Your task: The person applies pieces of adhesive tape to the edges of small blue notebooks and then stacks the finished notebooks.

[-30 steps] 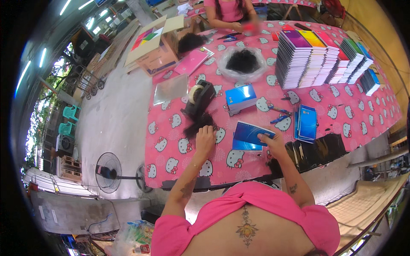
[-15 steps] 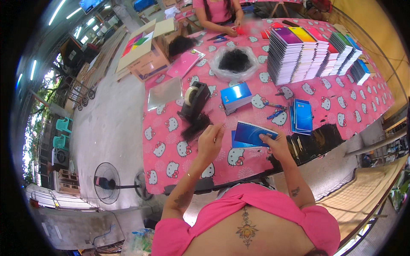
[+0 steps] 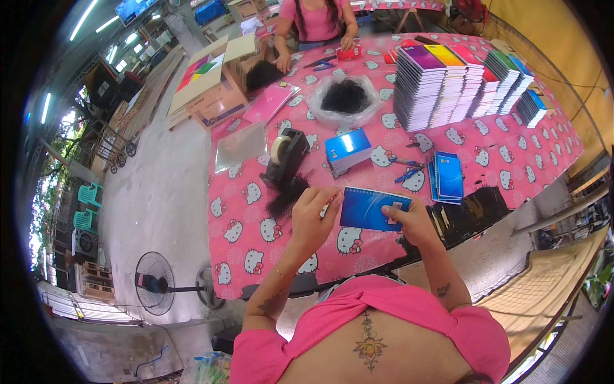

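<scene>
A blue notebook (image 3: 368, 208) is gripped at its right end by my right hand (image 3: 410, 221), thumb lying across the cover. A row of small holes runs along its upper edge. My left hand (image 3: 314, 217) is beside the notebook's upper left corner, fingers curled together; whatever may be between the fingertips is too small to make out. Just beyond is a stack of blue notebooks (image 3: 348, 148). To its right lie scissors (image 3: 408, 169) with blue handles and a smaller pile of blue notebooks (image 3: 448, 176).
A black tape dispenser (image 3: 284, 157) stands by black coils (image 3: 286, 200). Farther back are a plastic bag of black coils (image 3: 345, 99), tall notebook stacks (image 3: 428, 83) and a cardboard box (image 3: 220, 96). Across the patterned pink table (image 3: 256, 262), a person (image 3: 316, 25) touches a red notebook.
My right hand has brought the notebook round to face up more fully, its left corner now close to my left hand. Across the table, the other person's hands have moved apart.
</scene>
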The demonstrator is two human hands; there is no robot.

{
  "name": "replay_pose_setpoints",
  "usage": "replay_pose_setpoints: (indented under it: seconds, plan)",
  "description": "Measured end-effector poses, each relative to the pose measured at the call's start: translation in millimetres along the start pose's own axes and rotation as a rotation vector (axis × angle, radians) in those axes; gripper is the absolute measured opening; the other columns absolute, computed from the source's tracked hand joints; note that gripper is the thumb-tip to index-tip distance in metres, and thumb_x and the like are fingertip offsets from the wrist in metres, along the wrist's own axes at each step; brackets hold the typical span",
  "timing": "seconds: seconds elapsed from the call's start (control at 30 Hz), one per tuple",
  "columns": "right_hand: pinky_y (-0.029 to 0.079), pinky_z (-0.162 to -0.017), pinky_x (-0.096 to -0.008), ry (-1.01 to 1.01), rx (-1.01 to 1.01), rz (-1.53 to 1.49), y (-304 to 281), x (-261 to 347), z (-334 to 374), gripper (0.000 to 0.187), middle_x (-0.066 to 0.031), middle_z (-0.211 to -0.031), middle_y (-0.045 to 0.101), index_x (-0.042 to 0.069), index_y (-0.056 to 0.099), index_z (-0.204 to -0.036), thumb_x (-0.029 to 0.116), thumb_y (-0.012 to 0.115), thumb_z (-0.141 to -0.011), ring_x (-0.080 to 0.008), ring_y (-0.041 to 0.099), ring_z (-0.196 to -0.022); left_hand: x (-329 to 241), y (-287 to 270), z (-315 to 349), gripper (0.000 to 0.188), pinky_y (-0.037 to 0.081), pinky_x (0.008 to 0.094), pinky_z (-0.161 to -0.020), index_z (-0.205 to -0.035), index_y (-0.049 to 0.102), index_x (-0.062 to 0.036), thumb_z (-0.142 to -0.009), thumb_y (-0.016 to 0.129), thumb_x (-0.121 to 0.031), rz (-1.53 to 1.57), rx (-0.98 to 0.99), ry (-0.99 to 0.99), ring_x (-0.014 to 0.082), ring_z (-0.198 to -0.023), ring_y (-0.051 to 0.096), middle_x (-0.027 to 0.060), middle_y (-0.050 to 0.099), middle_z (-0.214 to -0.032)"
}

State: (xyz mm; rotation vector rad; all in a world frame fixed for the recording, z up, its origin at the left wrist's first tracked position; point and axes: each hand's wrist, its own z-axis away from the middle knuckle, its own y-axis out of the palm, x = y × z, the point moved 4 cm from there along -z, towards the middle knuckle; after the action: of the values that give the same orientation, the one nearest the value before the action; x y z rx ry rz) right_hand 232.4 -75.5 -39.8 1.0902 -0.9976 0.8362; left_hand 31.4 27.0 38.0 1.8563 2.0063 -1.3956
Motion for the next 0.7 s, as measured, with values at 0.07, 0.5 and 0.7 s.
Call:
replay_pose_setpoints:
  seconds: [0.07, 0.5, 0.7]
  plan:
    - [0.046, -0.064, -0.0207, 0.003, 0.002, 0.004, 0.0, 2.4, 1.0, 0.040, 0.0039, -0.086, 0.064, 0.004, 0.065, -0.124, 0.015, 0.073, -0.086, -0.0037, 0.055, -0.073, -1.3, 0.3, -2.1, 0.014, 0.051, 0.0312, -0.066, -0.102, 0.070, -0.0013, -0.090, 0.067, -0.007, -0.034, 0.015, 0.034, 0.0215, -0.074, 0.065, 0.0105, 0.067, -0.088]
    - [0.047, -0.066, -0.0215, -0.067, -0.018, 0.165, 1.7, 19.0, 15.5, 0.036, 0.0023, -0.087, 0.065, 0.002, 0.065, -0.119, 0.017, 0.073, -0.087, -0.0045, 0.056, -0.074, -9.1, -8.3, -19.7, 0.016, 0.044, 0.0336, -0.058, -0.100, 0.070, -0.0023, -0.095, 0.062, -0.015, -0.057, 0.214, -0.020, 0.0236, -0.062, 0.056, 0.0112, 0.062, -0.078]
    - [0.048, -0.066, -0.0213, -0.086, -0.032, 0.122, 3.2, 19.9, 19.8, 0.036, 0.0017, -0.088, 0.065, 0.002, 0.065, -0.119, 0.018, 0.073, -0.088, -0.0045, 0.056, -0.074, -9.4, -9.7, -22.3, 0.018, 0.045, 0.0359, -0.060, -0.098, 0.069, -0.0019, -0.095, 0.063, -0.018, -0.076, 0.205, 0.020, 0.0263, -0.064, 0.057, 0.0113, 0.062, -0.076]
